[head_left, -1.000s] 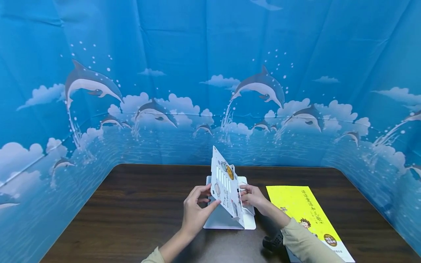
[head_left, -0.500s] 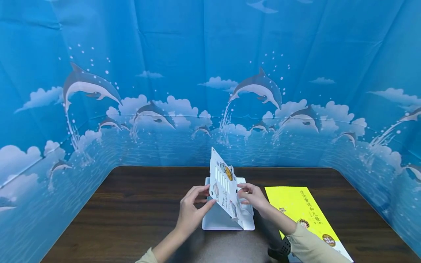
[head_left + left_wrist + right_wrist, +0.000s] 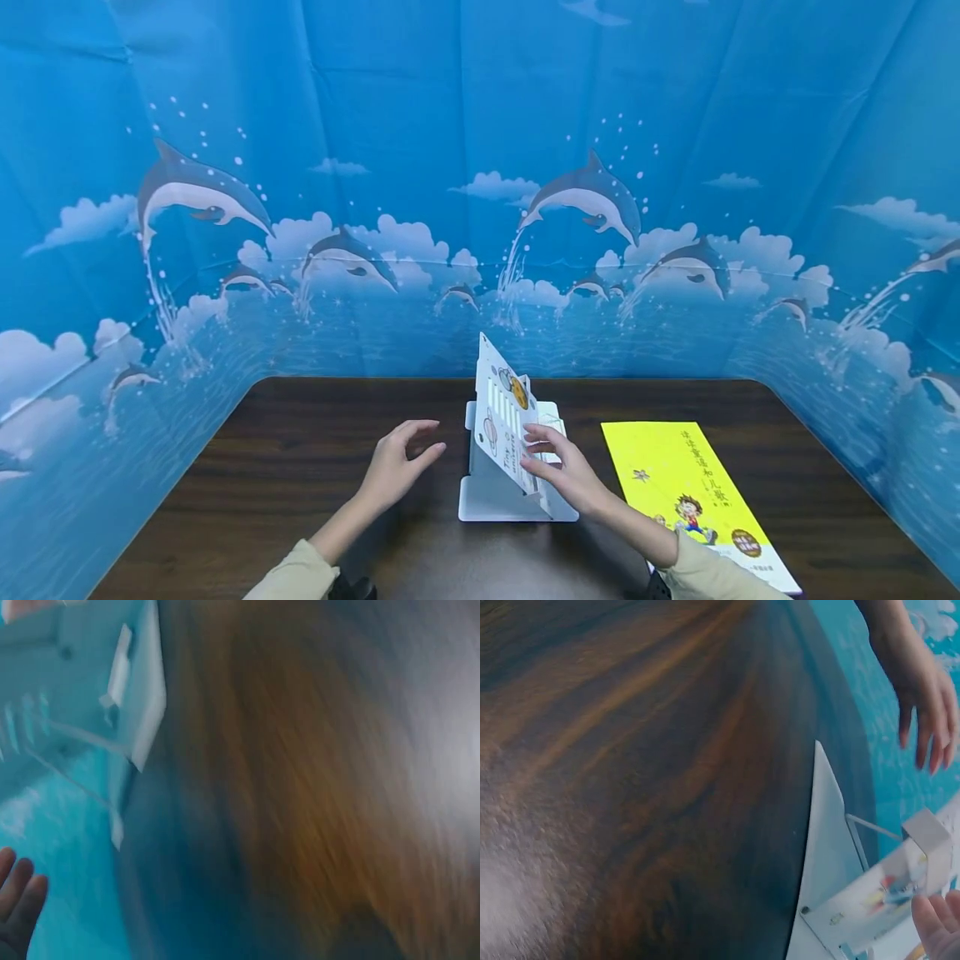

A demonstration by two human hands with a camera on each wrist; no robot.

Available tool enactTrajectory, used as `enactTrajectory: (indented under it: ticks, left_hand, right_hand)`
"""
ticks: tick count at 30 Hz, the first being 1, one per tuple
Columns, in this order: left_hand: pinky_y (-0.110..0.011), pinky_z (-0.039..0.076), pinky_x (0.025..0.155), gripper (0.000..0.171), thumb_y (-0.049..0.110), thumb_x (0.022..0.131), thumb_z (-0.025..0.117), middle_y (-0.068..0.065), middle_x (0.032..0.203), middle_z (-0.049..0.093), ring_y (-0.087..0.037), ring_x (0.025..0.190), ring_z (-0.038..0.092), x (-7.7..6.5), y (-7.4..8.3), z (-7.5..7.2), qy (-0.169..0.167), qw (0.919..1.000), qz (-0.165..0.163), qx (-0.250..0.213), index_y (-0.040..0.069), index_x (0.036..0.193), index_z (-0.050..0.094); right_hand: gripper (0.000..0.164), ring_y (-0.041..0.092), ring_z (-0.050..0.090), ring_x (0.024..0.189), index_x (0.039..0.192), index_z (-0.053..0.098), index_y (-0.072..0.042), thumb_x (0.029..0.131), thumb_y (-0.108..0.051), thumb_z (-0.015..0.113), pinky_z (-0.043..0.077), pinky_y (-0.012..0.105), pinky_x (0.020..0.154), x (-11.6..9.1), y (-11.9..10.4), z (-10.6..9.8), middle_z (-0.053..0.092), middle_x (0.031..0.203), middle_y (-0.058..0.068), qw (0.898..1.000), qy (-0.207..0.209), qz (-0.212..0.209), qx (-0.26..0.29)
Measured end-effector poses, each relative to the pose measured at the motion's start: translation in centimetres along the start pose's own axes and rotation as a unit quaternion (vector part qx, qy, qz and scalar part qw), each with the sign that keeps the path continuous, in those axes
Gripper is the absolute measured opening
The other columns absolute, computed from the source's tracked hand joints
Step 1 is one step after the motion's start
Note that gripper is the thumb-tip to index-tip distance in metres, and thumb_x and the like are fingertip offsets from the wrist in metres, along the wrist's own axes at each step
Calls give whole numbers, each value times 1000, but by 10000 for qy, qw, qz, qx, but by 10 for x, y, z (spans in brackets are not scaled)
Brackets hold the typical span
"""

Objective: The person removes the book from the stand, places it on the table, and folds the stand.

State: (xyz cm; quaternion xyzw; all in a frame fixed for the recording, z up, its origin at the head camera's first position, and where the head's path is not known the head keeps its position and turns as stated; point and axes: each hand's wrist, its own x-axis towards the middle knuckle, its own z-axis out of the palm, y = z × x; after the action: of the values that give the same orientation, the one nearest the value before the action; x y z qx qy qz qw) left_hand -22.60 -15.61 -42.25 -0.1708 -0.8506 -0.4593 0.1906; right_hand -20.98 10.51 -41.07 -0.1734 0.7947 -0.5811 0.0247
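A white book stand (image 3: 495, 417) printed with planets and "Tiny universe" stands at mid-table, its panel tilted up from a flat base plate (image 3: 495, 504). My left hand (image 3: 393, 467) is in the air to the left of the stand, apart from it, thumb and fingers spread with nothing between them. My right hand (image 3: 570, 475) is at the panel's right side, fingers loosely bent over its printed face; whether they touch it I cannot tell. In the right wrist view, the fingertips (image 3: 930, 919) show near the stand's lower ledge (image 3: 930, 847). The left wrist view is blurred.
A yellow book (image 3: 675, 467) with a cartoon child on its cover lies flat to the right of the stand. The dark wooden table (image 3: 285, 467) has rounded far corners. Behind it hangs a blue curtain (image 3: 420, 125) with dolphins.
My left hand has let go of the panel's left edge and moved left. My right hand has shifted from behind the panel's right edge to its front. The panel stays tilted up.
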Motion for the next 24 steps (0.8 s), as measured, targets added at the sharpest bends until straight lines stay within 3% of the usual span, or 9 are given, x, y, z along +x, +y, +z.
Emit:
enactTrajectory:
  ticks: [5, 8, 15, 24]
  left_hand:
    - [-43, 48, 83, 36, 15, 77, 72, -10, 108, 63, -25, 100, 59, 1, -21, 0, -570, 9959, -387, 583, 5, 109, 62]
    - [-43, 47, 86, 35, 15, 77, 71, -9, 109, 63, -24, 101, 58, 0, -26, 4, -963, 9907, -428, 861, 4, 109, 62]
    - [-43, 48, 81, 23, 10, 80, 67, -9, 103, 63, -24, 97, 59, 5, -23, 20, -1597, 9779, 175, 1335, 4, 102, 65]
    - [-33, 51, 71, 13, 4, 81, 64, -4, 90, 64, -16, 81, 61, 10, -19, 35, -1984, 9733, 264, 1120, 4, 93, 67]
  right_hand:
    - [53, 29, 44, 115, 133, 42, -12, 85, -28, 60, 43, 45, 93, -3, 2, 6, 43, 130, 11, 9991, -245, -202, -278]
    - [57, 27, 42, 116, 133, 42, -16, 83, -31, 63, 41, 47, 94, -3, 4, 8, 42, 131, 9, 9981, -273, -261, -479]
    - [62, 23, 41, 117, 133, 41, -22, 79, -42, 65, 42, 46, 94, 0, 8, 13, 40, 132, 3, 9934, -121, -412, -1068]
    - [63, 19, 42, 112, 136, 39, -21, 83, -50, 57, 44, 38, 87, -1, 9, 21, 40, 133, 2, 9850, 127, -404, -1670]
